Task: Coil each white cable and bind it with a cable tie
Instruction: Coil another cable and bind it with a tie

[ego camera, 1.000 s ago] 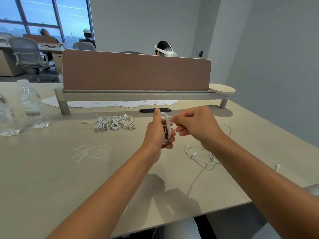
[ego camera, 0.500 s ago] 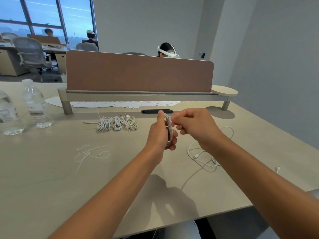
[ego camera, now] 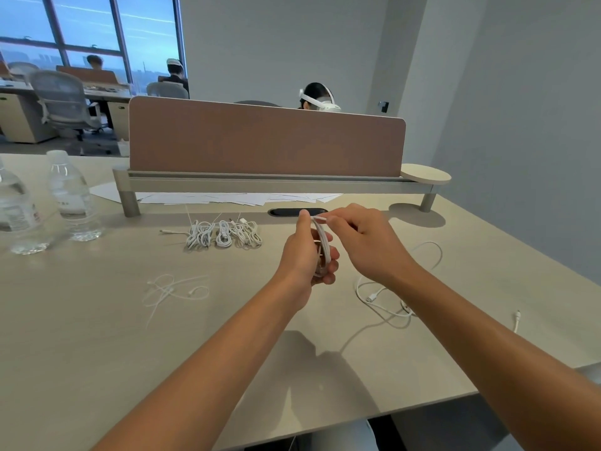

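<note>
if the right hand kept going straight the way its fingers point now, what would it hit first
The right hand points left, its fingertips pinching the cable end at the top of the coil held by the left hand. It would probably meet that coil and the left thumb straight away.

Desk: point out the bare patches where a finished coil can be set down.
Free: the wide near-left stretch of the desk, in front of the loose cable ties; also between those ties and the water bottles. Crowded: the bound coils by the divider, and the loose white cable under the right arm.
</note>
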Tool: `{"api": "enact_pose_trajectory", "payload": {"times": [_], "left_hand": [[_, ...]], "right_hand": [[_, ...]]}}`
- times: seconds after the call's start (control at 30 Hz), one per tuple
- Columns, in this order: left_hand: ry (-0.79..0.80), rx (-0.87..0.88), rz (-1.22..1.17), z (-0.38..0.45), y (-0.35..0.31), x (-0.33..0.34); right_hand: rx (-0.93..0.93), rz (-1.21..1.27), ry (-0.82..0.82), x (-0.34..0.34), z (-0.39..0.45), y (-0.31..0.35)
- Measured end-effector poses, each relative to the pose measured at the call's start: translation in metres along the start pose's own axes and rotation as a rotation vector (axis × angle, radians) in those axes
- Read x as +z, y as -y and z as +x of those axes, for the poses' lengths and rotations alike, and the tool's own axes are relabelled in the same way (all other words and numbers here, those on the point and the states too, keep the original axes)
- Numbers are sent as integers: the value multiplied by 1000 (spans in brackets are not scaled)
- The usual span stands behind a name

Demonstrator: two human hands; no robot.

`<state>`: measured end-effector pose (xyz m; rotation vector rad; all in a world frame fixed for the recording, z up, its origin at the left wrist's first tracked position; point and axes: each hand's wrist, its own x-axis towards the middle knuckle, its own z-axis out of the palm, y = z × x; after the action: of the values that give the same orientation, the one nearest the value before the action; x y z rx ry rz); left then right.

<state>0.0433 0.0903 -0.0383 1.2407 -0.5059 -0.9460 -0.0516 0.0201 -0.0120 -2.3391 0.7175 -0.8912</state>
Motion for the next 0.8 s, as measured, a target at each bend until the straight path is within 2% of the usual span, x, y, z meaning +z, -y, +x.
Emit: {"api": "enact_pose_trajectory", "payload": {"times": [0.2, 0.57, 0.67, 0.8], "left_hand": [[25, -9, -66, -2, 1, 1], [37, 32, -75, -4, 2, 2], [26, 24, -73, -4, 1, 2], [14, 32, -56, -3, -1, 5]], "right_hand": [[6, 13, -133, -1, 0, -2], [-195, -465, 22, 2, -6, 2], [-206, -433, 17, 2, -5, 0], [-136, -248, -2, 4, -6, -3]]}}
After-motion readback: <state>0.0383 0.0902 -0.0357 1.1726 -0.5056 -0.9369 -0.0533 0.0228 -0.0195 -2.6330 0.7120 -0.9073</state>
